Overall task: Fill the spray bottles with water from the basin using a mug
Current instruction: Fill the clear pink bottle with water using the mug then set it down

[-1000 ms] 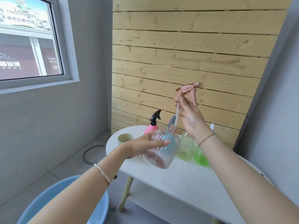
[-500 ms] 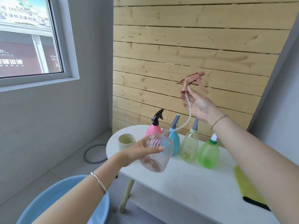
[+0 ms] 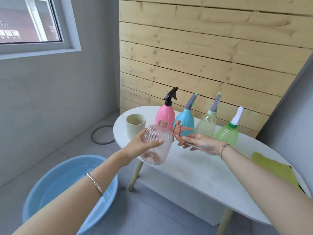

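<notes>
Gripping a clear pink ribbed bottle at centre frame, a person's left hand wraps fingers and thumb round its belly and holds it tilted over the left end of the white table. Its threaded neck stands open. Just to the right, the right hand pinches the removed copper-coloured spray head in narrowed fingers, and the thin dip tube lies across the palm.

The bottle looks thin-walled and light while empty, likely to flex under a hard squeeze. Its ribs should give purchase even when wet. A hold round the belly, well below the neck, seems soundest, since it leaves the narrow mouth free for a slow pour.

Nothing shows inside the held bottle. The blue basin on the floor, lower left of frame, holds clear water. The pale mug stands upright on the table just behind the left hand (what little of its inside shows looks dry, though that is a guess).

Four more bottles line the wooden wall, spray heads on: pink, blue, pale clear and green. Whether any holds water cannot be told.
</notes>
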A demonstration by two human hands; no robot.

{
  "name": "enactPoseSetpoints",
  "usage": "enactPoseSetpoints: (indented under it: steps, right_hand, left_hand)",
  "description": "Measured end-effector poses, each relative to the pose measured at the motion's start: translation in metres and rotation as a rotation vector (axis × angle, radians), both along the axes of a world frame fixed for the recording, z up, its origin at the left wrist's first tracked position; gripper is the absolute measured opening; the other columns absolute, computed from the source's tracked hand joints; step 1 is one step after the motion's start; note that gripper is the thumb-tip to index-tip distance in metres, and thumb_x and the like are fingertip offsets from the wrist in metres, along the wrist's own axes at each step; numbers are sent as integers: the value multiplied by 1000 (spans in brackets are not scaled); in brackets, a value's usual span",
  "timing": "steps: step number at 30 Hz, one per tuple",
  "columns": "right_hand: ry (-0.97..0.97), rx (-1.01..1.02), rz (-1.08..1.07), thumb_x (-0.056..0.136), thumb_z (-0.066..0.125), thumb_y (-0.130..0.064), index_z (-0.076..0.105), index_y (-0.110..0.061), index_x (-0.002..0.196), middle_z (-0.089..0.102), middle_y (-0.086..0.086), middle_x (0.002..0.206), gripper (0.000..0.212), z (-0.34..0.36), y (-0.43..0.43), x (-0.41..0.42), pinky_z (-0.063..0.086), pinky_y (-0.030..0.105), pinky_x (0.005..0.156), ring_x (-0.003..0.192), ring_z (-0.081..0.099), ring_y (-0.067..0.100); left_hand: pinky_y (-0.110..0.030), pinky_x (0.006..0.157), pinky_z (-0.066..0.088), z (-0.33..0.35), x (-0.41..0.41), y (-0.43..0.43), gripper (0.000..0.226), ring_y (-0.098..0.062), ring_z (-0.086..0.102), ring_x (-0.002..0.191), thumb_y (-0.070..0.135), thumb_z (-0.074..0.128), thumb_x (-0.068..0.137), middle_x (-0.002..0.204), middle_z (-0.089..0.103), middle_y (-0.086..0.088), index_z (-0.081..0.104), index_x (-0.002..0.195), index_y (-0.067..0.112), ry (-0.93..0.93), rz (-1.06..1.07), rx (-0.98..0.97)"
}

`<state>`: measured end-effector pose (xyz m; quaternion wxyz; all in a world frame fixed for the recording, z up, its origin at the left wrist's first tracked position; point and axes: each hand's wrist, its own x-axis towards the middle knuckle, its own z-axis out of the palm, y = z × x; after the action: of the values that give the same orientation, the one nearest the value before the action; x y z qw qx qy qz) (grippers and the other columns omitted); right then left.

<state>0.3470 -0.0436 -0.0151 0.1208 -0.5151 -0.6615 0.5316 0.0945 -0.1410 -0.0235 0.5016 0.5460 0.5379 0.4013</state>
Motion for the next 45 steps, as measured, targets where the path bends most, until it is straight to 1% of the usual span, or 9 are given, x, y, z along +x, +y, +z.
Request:
enactPoseSetpoints:
  steps: [6,12,15,23,26,32,36,39,45]
  right_hand:
    - [-137,9,-28,87,63,-46,71,-16,106,70,-6,98,36,-23,3,0,40,25,80,95,60,9]
    - [-114,91,-90,82,73,-32,73,-19,85,64,-19,78,13,-35,5,-3,32,9,45,68,50,2]
    - [-111,103,-111,79,76,-32,75,-21,80,61,-22,58,12,-37,5,-4,35,8,52,66,47,4]
    - [-122,526,-303,83,72,-34,70,-11,90,65,-7,84,24,-24,-6,-31,40,13,63,72,56,6]
    - [-24,442,-274,92,61,-33,64,-12,110,62,-3,103,28,-22,-17,-73,51,25,63,74,56,11]
    - [77,265,-317,100,44,-36,38,-9,142,42,7,146,50,-36,-26,-147,33,28,101,133,40,23]
    - [195,208,-444,102,41,-32,58,-1,114,60,18,118,38,-44,-30,-168,40,32,79,101,53,26]
    - [263,238,-476,102,42,-25,55,-10,80,54,3,79,29,-52,-30,-181,33,22,61,85,43,19]
    - [311,401,-489,102,41,-21,55,-9,82,58,3,76,27,-42,-36,-194,42,25,70,76,52,18]
  left_hand:
    - [-39,113,40,-14,-8,2,103,-6,54,126,74,81,51,135,58,13,46,139,34,28,8,-14]
    - [-39,110,43,-23,-13,3,94,-6,57,122,67,82,53,130,62,13,49,135,35,38,15,-18]
    - [-40,109,44,-25,-18,1,103,-7,57,122,72,83,49,132,61,12,46,138,35,40,34,-20]
    - [-37,104,48,-26,-35,-16,90,-4,59,117,66,82,51,125,64,15,52,130,36,17,109,-30]
    - [-27,96,49,-24,-45,-27,90,-4,61,113,65,82,51,122,65,13,53,130,33,5,149,-29]
    - [-8,65,49,-26,-76,-52,51,9,66,86,36,80,78,109,68,13,53,121,29,-58,250,-22]
    - [-22,84,53,-31,-102,-66,69,-4,67,102,51,85,67,116,69,7,54,124,28,-80,317,-31]
    - [-32,90,56,-34,-121,-81,74,-8,69,103,53,83,64,117,69,5,53,126,26,-119,354,-37]
    - [-36,92,56,-31,-154,-112,83,-8,66,107,62,86,54,120,66,4,53,123,28,-110,445,-29]
